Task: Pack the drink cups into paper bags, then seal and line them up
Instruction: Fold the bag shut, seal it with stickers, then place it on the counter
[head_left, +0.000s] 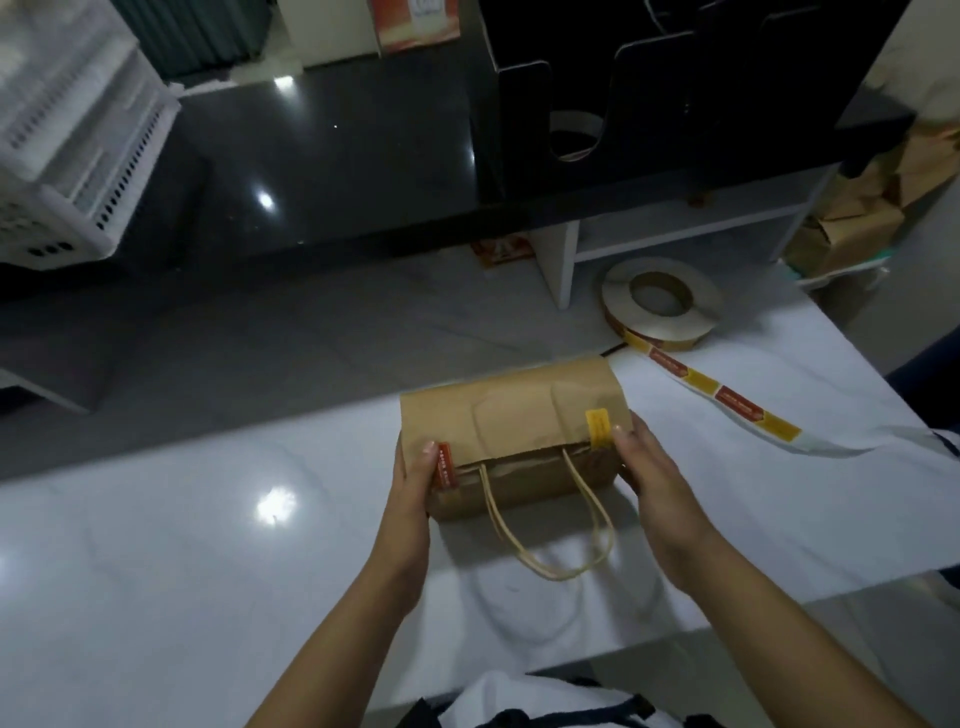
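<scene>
Brown kraft paper makes up the one paper bag (519, 410) in hand. It stands on the white counter (208, 545) straight ahead of the person, its top folded flat over and closed, so whatever is inside is hidden. A red sticker (445, 466) bridges the fold at the left end and a yellow sticker (597, 427) does the same near the right end. Its pale cord handles (558, 576) loop down the near face onto the counter.

The left hand (410, 488) grips the bag's left end, thumb pressed on the red sticker and fingers curled around the side. The right hand (649, 467) clasps the right end, thumb tip just beside the yellow sticker.

Behind, a sticker roll (660, 328) lies flat, its strip (727, 400) trailing off to the right. A black holder (524, 104) on the dark raised shelf has a paler roll (571, 122) in one slot. A white slotted basket (78, 156) sits far left; its contents cannot be made out.
</scene>
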